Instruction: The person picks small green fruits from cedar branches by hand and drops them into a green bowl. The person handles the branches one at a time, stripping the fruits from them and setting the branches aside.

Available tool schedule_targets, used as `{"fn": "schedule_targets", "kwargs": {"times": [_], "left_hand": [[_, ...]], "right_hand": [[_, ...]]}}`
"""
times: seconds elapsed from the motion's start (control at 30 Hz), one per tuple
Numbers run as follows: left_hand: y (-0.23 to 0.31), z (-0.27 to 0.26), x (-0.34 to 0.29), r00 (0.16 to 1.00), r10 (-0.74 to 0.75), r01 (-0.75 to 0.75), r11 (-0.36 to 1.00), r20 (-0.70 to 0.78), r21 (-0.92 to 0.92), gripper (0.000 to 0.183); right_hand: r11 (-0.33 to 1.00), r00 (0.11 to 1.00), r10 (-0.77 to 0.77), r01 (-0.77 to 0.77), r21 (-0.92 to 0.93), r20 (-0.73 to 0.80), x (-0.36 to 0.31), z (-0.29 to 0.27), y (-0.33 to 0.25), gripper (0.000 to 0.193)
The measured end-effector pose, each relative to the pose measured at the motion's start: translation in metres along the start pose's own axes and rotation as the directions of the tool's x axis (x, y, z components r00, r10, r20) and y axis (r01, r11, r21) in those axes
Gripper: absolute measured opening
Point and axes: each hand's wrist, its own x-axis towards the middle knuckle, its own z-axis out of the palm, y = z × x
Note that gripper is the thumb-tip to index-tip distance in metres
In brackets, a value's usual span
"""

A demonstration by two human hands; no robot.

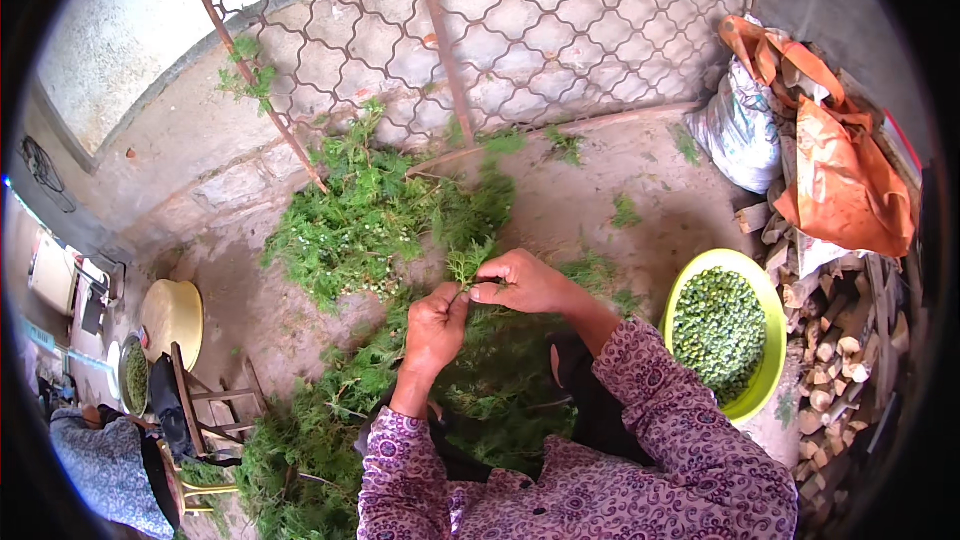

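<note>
Near the middle, my left hand (433, 330) and my right hand (530, 282) meet with fingers pinched around a small feathery green sprig (467, 262). Its leafy top sticks up past the fingertips; the stem end is mostly hidden between them. Just beyond the hands lies a heap of cut green branches (345, 210) with fine leaves and pale specks. More green branches (510, 380) cover my lap. To my right stands a yellow-green basin (775, 335), well filled with small round green fruits (715, 330).
A metal lattice gate (570, 30) closes off the far side. Stacked firewood (825, 395), a white sack (738, 130) and an orange bag (840, 180) line the right. At left are a round yellowish tub (188, 320), a wooden stool frame (212, 400) and another person (105, 470).
</note>
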Motion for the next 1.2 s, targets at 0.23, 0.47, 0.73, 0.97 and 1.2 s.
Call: {"fn": "schedule_targets", "kwargs": {"times": [0.23,0.47,0.73,0.97,1.2], "left_hand": [[0.003,-0.001,-0.003,0.995,-0.091,0.103,0.925,0.05,-0.366,0.015],[-0.006,-0.018,0.004,0.957,-0.289,0.259,0.898,-0.032,-0.356,0.013],[-0.014,-0.025,0.011,0.863,-0.473,0.176,0.611,-0.178,-0.771,0.017],[-0.019,-0.032,0.007,0.818,-0.552,0.13,0.451,-0.161,-0.883,0.007],[-0.016,-0.032,0.006,0.73,-0.665,0.154,0.384,-0.157,-0.91,0.027]], "right_hand": [[0.778,0.933,0.27,-0.357,0.517,0.238,-0.008,-0.006,-0.018,0.023],[0.512,0.918,0.363,-0.054,0.857,-0.159,-0.043,0.0,-0.006,0.016],[0.865,0.45,0.494,-0.163,0.475,-0.744,-0.161,-0.088,0.017,0.011],[0.018,0.365,0.401,-0.92,-0.391,-0.841,-0.339,-0.138,0.125,0.065],[0.575,0.435,0.656,-0.817,0.036,-0.617,-0.241,-0.113,0.085,0.019]]}}
